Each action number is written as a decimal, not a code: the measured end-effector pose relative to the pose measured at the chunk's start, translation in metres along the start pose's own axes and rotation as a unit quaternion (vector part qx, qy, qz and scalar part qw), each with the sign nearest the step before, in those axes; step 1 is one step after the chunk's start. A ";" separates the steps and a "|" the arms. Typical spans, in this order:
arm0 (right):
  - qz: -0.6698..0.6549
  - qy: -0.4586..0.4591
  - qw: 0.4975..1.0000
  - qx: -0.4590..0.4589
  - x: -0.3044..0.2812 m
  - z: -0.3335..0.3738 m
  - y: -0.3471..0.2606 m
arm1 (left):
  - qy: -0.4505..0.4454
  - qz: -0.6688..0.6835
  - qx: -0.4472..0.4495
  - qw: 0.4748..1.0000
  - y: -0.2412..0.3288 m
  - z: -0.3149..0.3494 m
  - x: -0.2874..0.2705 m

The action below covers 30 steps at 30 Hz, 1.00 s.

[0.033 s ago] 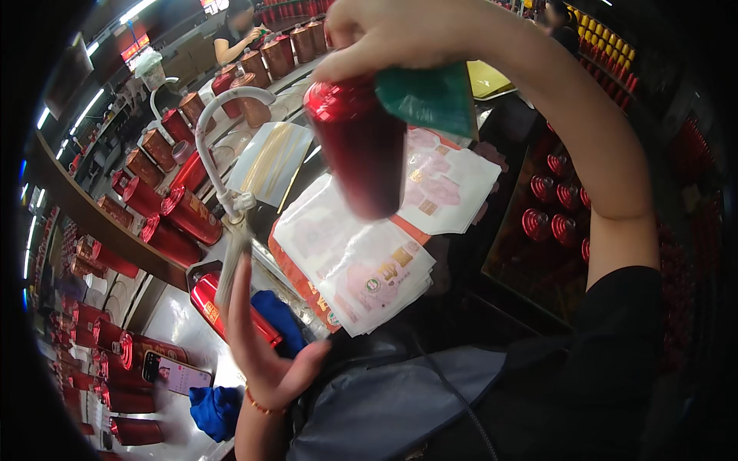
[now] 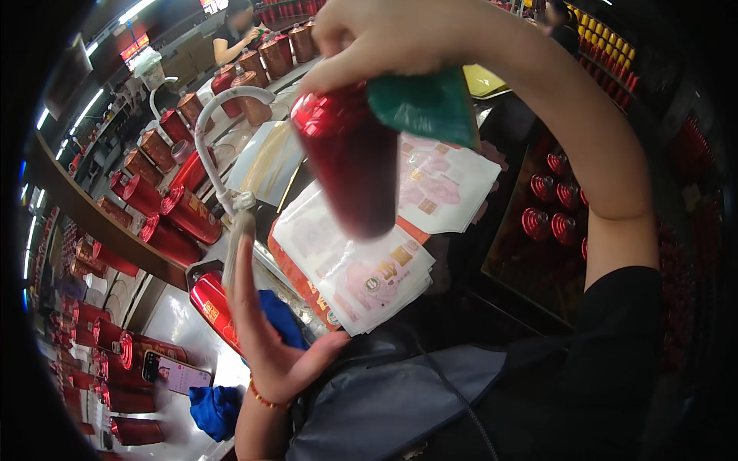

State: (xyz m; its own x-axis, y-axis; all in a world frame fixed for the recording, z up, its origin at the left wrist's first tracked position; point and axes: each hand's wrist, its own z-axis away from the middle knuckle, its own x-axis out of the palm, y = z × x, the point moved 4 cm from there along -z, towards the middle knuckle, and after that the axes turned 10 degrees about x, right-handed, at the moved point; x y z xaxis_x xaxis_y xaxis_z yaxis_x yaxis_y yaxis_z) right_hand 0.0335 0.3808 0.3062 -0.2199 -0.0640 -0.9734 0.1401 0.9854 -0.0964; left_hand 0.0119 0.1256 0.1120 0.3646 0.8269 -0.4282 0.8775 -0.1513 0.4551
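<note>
My right hand (image 2: 377,46) grips a glossy red bottle (image 2: 355,165) by its top and holds it tilted above the stacks of printed sheets; the bottle is slightly blurred. A green sheet-like piece (image 2: 427,107) hangs beneath that hand, beside the bottle; how it is held is hidden. Under the bottle lie white, pink-patterned sheets (image 2: 369,280) with red-orange edging. My left hand (image 2: 269,346) is open, fingers stretched upward and thumb apart, beside the near corner of the sheets. Behind it lie another red bottle (image 2: 214,303) and a blue cloth (image 2: 280,319).
A curved white pipe (image 2: 204,146) rises left of the sheets. Several red and copper-coloured bottles (image 2: 188,213) stand on the left. A phone (image 2: 177,373) and a crumpled blue cloth (image 2: 215,411) lie lower left. More red bottles (image 2: 565,229) stand at right. Another person (image 2: 238,38) works far off.
The red bottle in my right hand has moved slightly left and down, the green piece with it. My left hand has shifted a little to the right, toward the sheets.
</note>
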 end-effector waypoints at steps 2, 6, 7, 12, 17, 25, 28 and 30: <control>-0.056 -0.040 0.998 -0.011 0.008 0.012 -0.011 | 0.016 0.115 -0.027 0.993 0.001 -0.016 0.029; -0.202 -0.093 0.972 -0.070 0.050 0.010 -0.015 | -0.008 0.169 -0.153 0.974 -0.001 0.004 0.037; -0.223 -0.103 0.966 -0.079 0.069 0.007 -0.009 | 0.001 0.245 -0.197 0.949 -0.001 0.013 0.042; -0.195 -0.089 0.970 0.112 0.191 -0.040 0.184 | 0.046 0.438 -0.396 0.806 -0.002 0.063 0.046; 0.030 -0.094 0.949 0.300 0.277 0.002 0.348 | 0.052 0.501 -0.456 0.734 -0.015 0.093 0.046; -0.085 -0.159 0.913 0.365 0.297 0.010 0.355 | 0.087 0.537 -0.473 0.693 -0.017 0.114 0.048; -0.049 -0.146 0.915 0.374 0.296 0.013 0.352 | 0.083 0.538 -0.479 0.689 -0.016 0.116 0.047; -0.034 -0.152 0.912 0.381 0.300 0.017 0.362 | 0.080 0.543 -0.482 0.683 -0.015 0.113 0.046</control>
State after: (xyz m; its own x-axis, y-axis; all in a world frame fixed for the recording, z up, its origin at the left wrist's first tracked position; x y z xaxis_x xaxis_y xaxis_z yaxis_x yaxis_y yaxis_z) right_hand 0.0350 0.7158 -0.0238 0.0085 -0.2746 -0.9615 0.7911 0.5899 -0.1615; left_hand 0.0511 0.1048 -0.0030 0.5312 0.5716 0.6254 -0.5239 -0.3585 0.7726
